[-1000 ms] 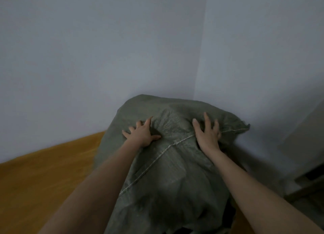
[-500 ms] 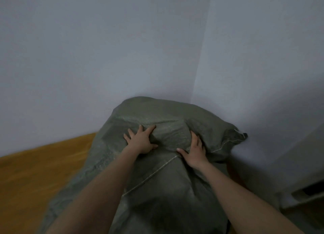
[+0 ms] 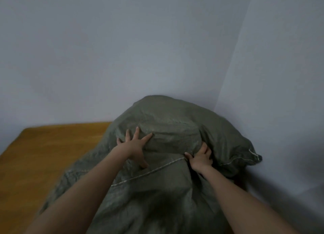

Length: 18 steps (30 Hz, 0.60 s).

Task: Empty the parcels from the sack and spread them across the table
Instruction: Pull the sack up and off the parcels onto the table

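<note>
A bulging grey-green woven sack (image 3: 171, 121) lies on the wooden table (image 3: 52, 154), its stitched end pointing toward the corner of the walls on the right. My left hand (image 3: 135, 146) presses flat on the sack's upper side with fingers spread. My right hand (image 3: 200, 157) clutches a fold of the fabric beside the white seam. The sack hides whatever is inside; no parcels show.
Pale walls meet in a corner just behind and right of the sack. The table's bare orange-brown top stretches to the left, with its far left corner in sight.
The view has swung so more of the table shows on the left. My right hand slid down toward the seam and curled into the fabric; the left hand stayed spread on the sack.
</note>
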Each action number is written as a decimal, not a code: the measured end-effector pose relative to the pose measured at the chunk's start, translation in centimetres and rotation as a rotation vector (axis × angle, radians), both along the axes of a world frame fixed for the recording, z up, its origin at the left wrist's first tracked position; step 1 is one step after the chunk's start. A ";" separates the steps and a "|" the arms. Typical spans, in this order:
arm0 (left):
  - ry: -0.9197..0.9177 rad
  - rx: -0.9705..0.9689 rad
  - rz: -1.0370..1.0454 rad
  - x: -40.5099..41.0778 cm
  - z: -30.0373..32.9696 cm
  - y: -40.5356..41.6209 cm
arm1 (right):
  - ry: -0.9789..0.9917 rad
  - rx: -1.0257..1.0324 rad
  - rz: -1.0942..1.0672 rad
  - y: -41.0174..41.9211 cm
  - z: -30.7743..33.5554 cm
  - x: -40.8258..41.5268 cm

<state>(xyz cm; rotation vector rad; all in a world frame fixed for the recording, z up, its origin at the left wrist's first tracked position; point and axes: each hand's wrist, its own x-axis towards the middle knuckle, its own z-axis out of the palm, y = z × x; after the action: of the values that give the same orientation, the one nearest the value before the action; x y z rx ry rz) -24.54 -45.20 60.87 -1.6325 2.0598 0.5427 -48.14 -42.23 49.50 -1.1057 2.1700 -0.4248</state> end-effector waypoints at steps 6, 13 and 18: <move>-0.010 -0.110 0.042 0.4 -1.7 1.0 | 0.004 -0.008 0.060 0.5 -0.1 -0.3; -0.001 -0.391 0.106 0.5 -4.0 3.3 | -0.006 0.010 0.160 1.3 0.1 -1.3; 0.169 -0.394 0.188 2.1 -4.8 4.5 | -0.027 0.090 0.299 1.8 1.3 -2.2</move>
<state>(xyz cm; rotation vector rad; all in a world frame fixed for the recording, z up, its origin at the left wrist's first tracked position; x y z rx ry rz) -22.45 -40.70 56.07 -2.0852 2.2568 0.3600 -50.36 -40.38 50.81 -1.3386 1.9393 -0.2040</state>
